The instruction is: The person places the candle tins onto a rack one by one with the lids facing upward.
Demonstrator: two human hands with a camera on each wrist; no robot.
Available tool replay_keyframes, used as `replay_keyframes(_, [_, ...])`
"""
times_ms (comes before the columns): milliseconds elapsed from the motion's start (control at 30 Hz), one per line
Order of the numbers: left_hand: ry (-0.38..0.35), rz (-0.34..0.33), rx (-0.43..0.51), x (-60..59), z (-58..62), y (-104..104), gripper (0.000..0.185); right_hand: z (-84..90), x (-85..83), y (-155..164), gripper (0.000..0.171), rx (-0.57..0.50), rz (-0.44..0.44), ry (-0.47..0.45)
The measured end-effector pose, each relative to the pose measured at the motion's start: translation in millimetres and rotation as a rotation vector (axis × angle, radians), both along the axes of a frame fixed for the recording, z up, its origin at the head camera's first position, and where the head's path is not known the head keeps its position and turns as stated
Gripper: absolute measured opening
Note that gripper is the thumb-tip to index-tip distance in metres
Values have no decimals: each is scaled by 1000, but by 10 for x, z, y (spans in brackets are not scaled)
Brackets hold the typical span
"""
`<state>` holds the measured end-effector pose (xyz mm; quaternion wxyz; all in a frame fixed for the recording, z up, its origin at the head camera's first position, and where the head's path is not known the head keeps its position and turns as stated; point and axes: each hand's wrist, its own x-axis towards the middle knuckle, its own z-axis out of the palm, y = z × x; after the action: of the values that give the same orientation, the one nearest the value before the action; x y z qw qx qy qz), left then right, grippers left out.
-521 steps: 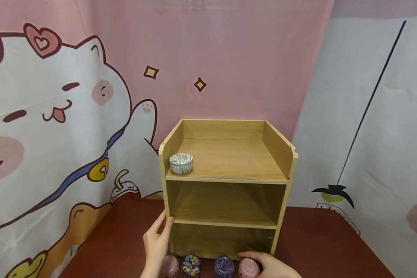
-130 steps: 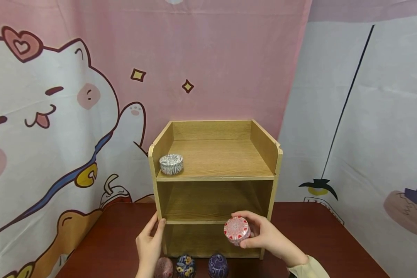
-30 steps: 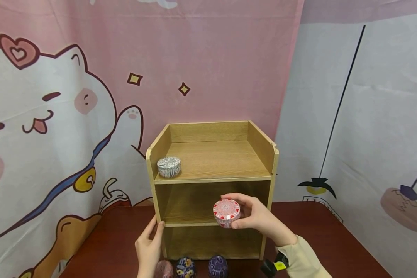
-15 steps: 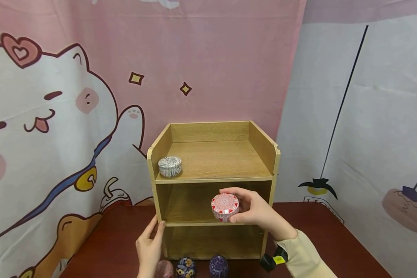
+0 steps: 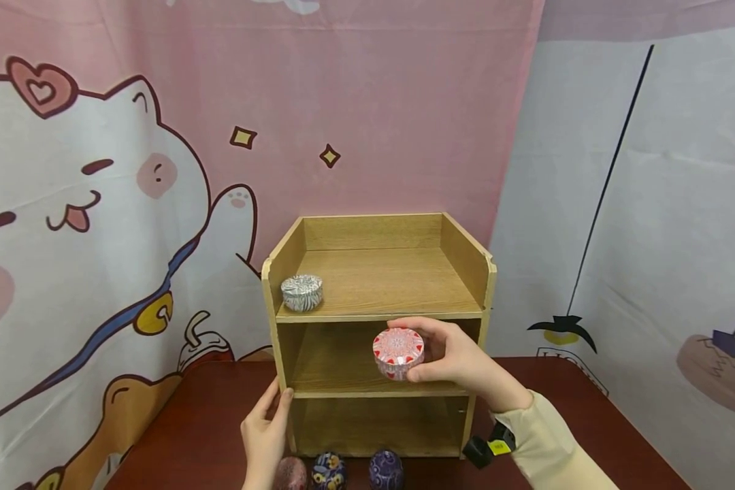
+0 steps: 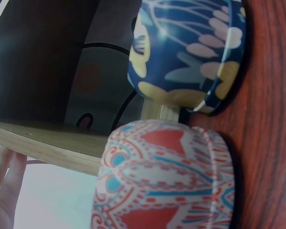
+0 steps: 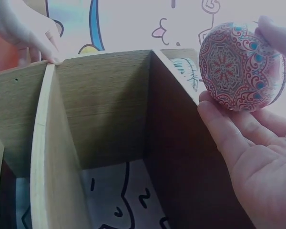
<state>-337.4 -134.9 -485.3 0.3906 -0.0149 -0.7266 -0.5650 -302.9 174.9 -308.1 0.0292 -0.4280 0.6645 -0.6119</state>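
Note:
In the head view, my right hand (image 5: 465, 357) grips a small round tin (image 5: 398, 352) with a red-and-white patterned lid, in front of the middle compartment of a wooden shelf unit (image 5: 380, 318). The right wrist view has this patterned tin (image 7: 236, 67) between thumb and fingers, above the shelf boards. My left hand (image 5: 263, 432) holds the unit's left side panel, its thumb on the front edge. A black-and-white tin (image 5: 302, 292) stands at the top shelf's left front. On the table, before the unit, are a reddish tin (image 5: 291, 473), a floral blue tin (image 5: 329, 469) and a purple swirled tin (image 5: 386, 469).
The unit stands on a dark red-brown table (image 5: 545, 408). A curtain (image 5: 398, 109) printed with cartoon figures hangs behind. A black device with a yellow label (image 5: 496, 446) is strapped at my right wrist.
My right hand has picked the red-and-white tin off the table and raised it from the bottom compartment's height to the middle one, still rising slightly. My left hand keeps its hold.

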Motion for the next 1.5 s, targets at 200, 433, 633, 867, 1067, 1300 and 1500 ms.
replay_keyframes(200, [-54,-5,5,10,-6,2,37,63,11,-7,62,22,-21,-6])
replay_keyframes(433, [-81,-11,7,25,-6,3,38,155,31,-16,66,59,-70,-7])
replay_keyframes(633, [-69,-10,7,18,-1,0,37,258,24,-37,68,74,-67,-11])
replay_keyframes(867, [-74,-4,14,17,1,1,38,384,-7,-79,69,87,-87,-9])
replay_keyframes(1067, [-36,16,9,1,6,-1,36,490,-31,-112,69,88,-97,-12])
replay_keyframes(1300, [-33,4,6,-10,4,0,36,575,-52,-110,66,96,-152,22])
replay_keyframes(1500, [-37,12,-12,-5,-3,-4,36,625,-83,-133,66,104,-196,23])
